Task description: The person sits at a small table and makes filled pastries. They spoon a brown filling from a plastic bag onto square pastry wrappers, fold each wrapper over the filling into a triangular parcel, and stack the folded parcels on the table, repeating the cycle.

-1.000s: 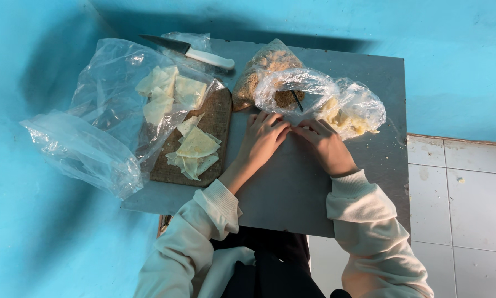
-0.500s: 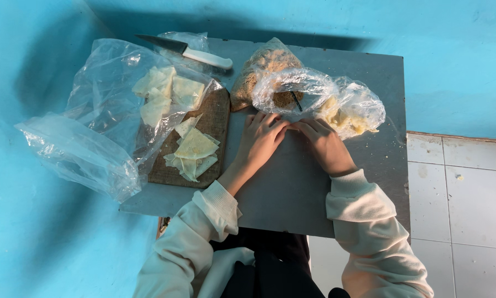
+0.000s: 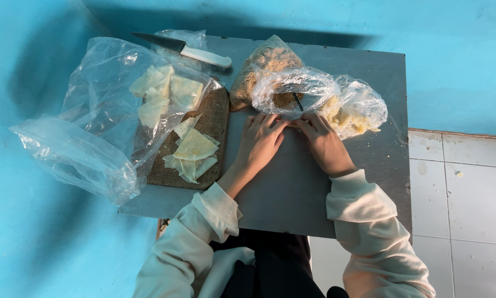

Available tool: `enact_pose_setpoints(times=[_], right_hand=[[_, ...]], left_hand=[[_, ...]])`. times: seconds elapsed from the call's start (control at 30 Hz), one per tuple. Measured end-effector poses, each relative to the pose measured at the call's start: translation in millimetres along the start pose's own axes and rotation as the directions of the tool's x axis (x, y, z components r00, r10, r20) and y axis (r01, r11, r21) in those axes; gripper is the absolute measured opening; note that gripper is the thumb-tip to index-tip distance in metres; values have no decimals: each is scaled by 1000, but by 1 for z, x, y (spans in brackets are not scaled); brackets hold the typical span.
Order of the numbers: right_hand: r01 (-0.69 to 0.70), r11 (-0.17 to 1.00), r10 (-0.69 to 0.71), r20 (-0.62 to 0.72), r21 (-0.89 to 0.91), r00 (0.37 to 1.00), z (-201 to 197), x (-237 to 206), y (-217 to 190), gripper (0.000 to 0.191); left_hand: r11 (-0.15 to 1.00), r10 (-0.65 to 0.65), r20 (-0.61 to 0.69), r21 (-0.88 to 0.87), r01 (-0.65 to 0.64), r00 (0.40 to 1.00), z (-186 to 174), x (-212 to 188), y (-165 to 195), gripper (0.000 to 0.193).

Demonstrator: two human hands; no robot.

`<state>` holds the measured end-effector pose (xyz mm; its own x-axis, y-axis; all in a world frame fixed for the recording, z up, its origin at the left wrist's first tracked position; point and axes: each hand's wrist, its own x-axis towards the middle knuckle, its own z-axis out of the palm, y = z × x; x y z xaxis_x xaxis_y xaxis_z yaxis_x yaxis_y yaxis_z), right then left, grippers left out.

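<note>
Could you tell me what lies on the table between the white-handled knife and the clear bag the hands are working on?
In the head view, a bag of brown crumbs lies between the knife and the clear bag, partly tucked under that bag.

Perhaps home kitchen; knife [image 3: 184, 49], cutting board [image 3: 212, 118]

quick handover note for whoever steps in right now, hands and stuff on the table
Left hand: palm down on the grey table, fingertips at the edge of the clear plastic bag; grip not visible.
Right hand: beside it, fingertips at the same bag edge.
That bag lies open-mouthed with pale yellow pieces inside, a bag of brown crumbs behind it.
Left side: cutting board with thin yellow sheets, more sheets in a large clear bag, knife at the far edge.
Done: sheets cut and stacked. Left: the bag edge is unsealed.
</note>
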<state>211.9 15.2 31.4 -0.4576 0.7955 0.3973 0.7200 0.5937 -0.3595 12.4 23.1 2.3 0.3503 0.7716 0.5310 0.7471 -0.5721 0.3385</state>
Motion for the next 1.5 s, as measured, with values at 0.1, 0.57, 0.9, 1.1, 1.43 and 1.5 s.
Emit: enact_pose_setpoints(times=[0.1,0.57,0.9,1.1,1.43,1.5], right_hand=[[6,1000,-7,-14,-26,1000,2,0,0,51],[17,999,-20,-55,-43,998,2,5,-4,37],[-84,989,68,-125,-124,990,25,5,-6,24],[-117,980,82,-210,-160,974,0,-2,-35,19],[-546,633,378,397,548,836,-57,-164,-37,30],[-701,395,254,663,594,705,-63,-217,-25,36]], left_hand=[[1000,-7,-7,15,7,1000,2,0,0,35],[999,-12,7,32,12,1000,5,-3,-1,38],[997,54,-97,-49,-59,994,-20,-9,14,32],[997,27,-203,-61,-41,979,-44,-5,20,31],[997,32,-184,-60,-44,982,-45,-10,22,35],[999,32,-184,14,-30,982,-38,-10,20,42]])
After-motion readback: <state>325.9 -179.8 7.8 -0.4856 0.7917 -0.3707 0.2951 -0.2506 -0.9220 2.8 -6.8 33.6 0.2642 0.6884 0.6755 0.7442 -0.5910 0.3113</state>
